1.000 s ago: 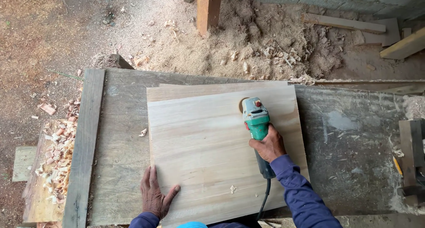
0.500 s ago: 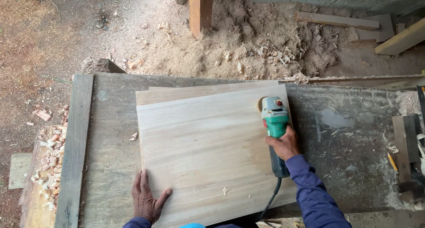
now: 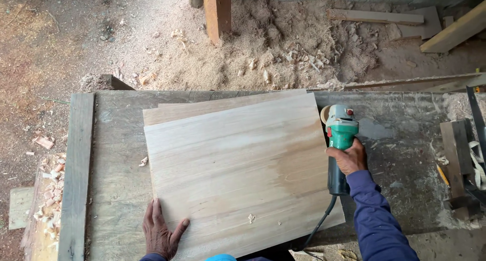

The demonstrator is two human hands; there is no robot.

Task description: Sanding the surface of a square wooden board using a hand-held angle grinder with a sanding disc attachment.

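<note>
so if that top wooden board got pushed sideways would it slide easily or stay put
The top board would probably slide: it lies flat on a second board. It looks thin, stiff and fairly light. Only the left hand pins its near corner, so it may pivot there.

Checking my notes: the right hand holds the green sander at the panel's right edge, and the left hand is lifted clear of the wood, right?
Not quite. In the head view the left hand lies flat on the pale panel's near-left corner. The right hand does hold the green sander at the right edge.
</note>
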